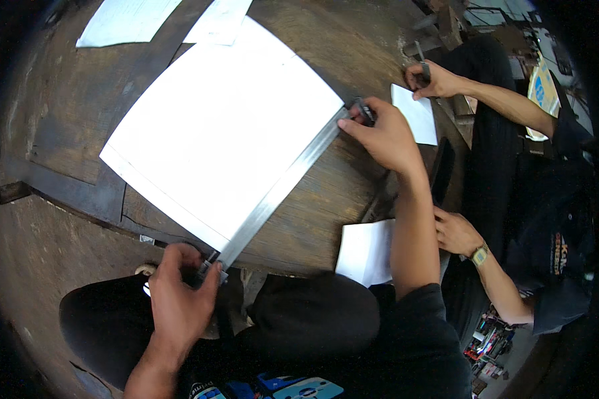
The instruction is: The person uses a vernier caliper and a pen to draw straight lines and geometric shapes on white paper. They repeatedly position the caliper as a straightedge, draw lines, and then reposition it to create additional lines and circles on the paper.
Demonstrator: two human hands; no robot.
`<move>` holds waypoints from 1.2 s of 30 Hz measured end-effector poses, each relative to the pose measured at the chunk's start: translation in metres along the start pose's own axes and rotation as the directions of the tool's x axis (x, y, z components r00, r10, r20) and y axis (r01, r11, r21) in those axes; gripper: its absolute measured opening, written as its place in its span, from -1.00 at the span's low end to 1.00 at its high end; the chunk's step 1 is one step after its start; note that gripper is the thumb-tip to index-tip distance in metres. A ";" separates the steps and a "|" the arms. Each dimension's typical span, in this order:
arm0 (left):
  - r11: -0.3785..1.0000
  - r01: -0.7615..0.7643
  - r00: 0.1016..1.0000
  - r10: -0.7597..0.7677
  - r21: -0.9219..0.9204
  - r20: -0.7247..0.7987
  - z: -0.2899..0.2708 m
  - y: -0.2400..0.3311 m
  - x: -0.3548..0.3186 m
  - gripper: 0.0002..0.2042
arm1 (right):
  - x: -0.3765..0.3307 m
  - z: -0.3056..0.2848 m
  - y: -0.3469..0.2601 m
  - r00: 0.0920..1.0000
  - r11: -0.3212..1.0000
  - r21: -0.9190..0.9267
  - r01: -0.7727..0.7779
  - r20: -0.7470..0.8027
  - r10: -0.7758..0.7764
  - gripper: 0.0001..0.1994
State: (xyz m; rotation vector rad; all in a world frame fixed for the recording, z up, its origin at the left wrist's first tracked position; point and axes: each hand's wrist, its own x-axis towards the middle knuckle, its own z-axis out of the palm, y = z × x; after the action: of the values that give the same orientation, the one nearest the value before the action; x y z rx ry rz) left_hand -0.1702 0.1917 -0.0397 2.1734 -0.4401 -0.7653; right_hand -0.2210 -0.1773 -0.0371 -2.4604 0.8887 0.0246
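Observation:
A large white sheet (226,133) lies on the wooden table, with thin lines along its near-left margin. Along its right edge runs a flat metal straightedge (283,183), slanting from near left to far right. At the near end, my left hand (180,286) pinches a small black clip-like piece (209,265) against the straightedge, just off the table's front edge. My right hand (387,136) is closed on another small black clip-like piece (365,112) at the far end, its thumb on the metal. Fingers partly cover both pieces, so their exact kind is unclear.
Two more papers (128,21) (217,21) lie at the table's far side. To the right sits another person (539,199) in dark clothes, one hand (436,80) holding a pen over a small white pad (414,114). Near my right forearm rests an open notebook (363,253).

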 end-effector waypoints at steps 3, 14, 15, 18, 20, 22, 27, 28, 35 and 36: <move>1.000 -0.007 1.000 0.007 -0.017 -0.003 0.002 -0.003 0.001 -0.75 | 0.002 0.003 0.003 0.999 0.987 0.154 -0.036 0.015 0.034 -0.59; 0.998 -0.059 0.998 0.059 -0.005 0.017 -0.003 -0.002 0.009 -0.78 | 0.009 0.009 0.007 0.997 0.976 0.201 -0.082 0.010 0.082 -0.73; 0.997 -0.077 0.997 0.077 0.011 0.013 -0.003 -0.003 0.009 -0.79 | 0.010 0.009 0.007 0.996 0.974 0.210 -0.085 0.010 0.084 -0.74; 1.000 -0.025 0.999 0.026 -0.019 0.029 -0.005 -0.003 0.008 -0.79 | 0.010 0.010 0.007 0.998 0.968 0.244 -0.057 0.021 0.053 -0.77; 0.999 -0.048 0.998 0.048 -0.004 0.035 -0.006 -0.003 0.009 -0.80 | 0.011 0.010 0.006 0.998 0.968 0.243 -0.063 0.017 0.060 -0.78; 0.999 -0.051 0.998 0.050 0.000 0.043 -0.006 -0.003 0.009 -0.80 | 0.011 0.009 0.006 0.996 0.968 0.238 -0.083 0.033 0.077 -0.78; 0.998 -0.068 0.997 0.068 -0.017 0.029 -0.005 -0.004 0.010 -0.79 | 0.013 0.008 0.007 0.994 0.968 0.225 -0.111 0.051 0.102 -0.78; 0.998 -0.068 0.998 0.068 -0.014 0.009 -0.005 -0.005 0.010 -0.80 | 0.014 0.008 0.009 0.997 0.969 0.235 -0.069 0.032 0.063 -0.78; 0.989 -0.142 0.985 0.145 0.041 -0.090 -0.001 -0.001 0.010 -0.81 | 0.014 0.008 0.024 0.999 0.967 0.252 -0.048 -0.012 0.053 -0.77; 0.990 -0.128 0.987 0.132 0.054 -0.093 0.000 0.000 0.010 -0.81 | 0.014 0.008 0.027 0.999 0.962 0.272 -0.034 -0.014 0.040 -0.77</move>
State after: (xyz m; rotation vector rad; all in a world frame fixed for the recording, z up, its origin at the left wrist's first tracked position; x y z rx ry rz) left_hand -0.1624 0.1867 -0.0437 2.1909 -0.5496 -0.5816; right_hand -0.2250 -0.1993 -0.0590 -2.1918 0.8831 -0.1028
